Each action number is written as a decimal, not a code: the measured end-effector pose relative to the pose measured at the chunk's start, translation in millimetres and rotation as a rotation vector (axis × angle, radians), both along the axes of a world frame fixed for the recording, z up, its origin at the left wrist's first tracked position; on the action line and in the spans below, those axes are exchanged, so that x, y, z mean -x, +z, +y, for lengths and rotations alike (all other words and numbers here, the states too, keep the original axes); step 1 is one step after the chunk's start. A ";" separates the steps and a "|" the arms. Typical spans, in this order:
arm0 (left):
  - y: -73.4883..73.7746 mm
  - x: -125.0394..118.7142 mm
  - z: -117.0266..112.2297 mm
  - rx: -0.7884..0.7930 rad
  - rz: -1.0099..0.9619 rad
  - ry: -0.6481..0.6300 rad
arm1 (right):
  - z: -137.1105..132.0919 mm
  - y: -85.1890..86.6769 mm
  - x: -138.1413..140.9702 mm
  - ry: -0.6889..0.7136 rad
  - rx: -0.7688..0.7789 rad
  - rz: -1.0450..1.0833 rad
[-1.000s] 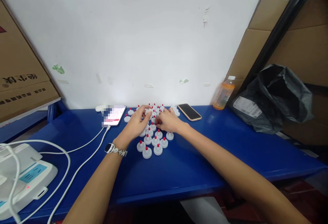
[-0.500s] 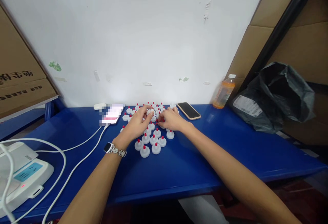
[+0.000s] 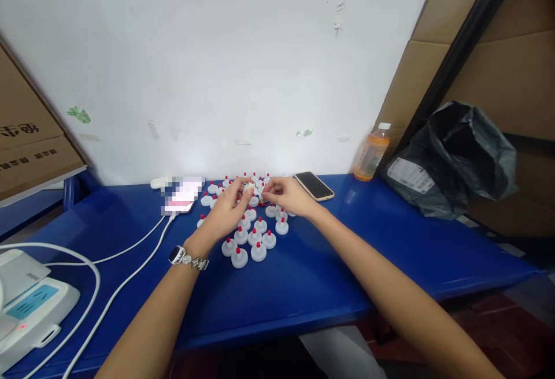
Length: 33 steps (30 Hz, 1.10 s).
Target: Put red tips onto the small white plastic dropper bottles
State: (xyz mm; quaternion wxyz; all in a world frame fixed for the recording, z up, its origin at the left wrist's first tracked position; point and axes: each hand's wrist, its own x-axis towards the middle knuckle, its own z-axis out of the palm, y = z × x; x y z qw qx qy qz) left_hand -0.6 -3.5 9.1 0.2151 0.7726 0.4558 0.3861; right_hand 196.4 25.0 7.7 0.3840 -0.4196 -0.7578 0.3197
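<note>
My left hand [image 3: 228,208] is closed around a white nozzle cap [image 3: 249,187], gripped between thumb and fingers. Close to its right, my right hand [image 3: 289,196] has thumb and fingers pinched together beside that cap; whatever sits in the pinch is too small to make out. Many white nozzle caps with red tips stand upright around and below both hands, such as the front cap [image 3: 239,258] and another cap [image 3: 269,240]. Some small red pieces [image 3: 262,205] lie under my right hand, partly hidden by it.
On the blue table [image 3: 321,275], a dark-screened phone [image 3: 314,186] lies right of the caps and a lit phone [image 3: 184,194] with a cable lies left. A power strip [image 3: 39,304] stands front left. An orange drink bottle [image 3: 372,152] and black plastic bag [image 3: 451,162] are at right.
My right hand has lifted from the small red pieces and come up beside the cap in my left hand. The whole view has shifted slightly.
</note>
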 end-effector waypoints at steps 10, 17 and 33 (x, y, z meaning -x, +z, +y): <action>-8.8 -15.5 -6.9 0.017 -0.167 -0.035 | -12.9 -7.1 14.7 0.019 0.322 0.772; -8.7 -17.7 -10.0 -0.021 -0.187 -0.010 | -17.9 -1.0 14.3 0.114 0.391 0.841; -1.0 -37.1 -22.0 0.114 -0.265 0.049 | -26.7 1.8 37.4 -0.069 0.047 0.844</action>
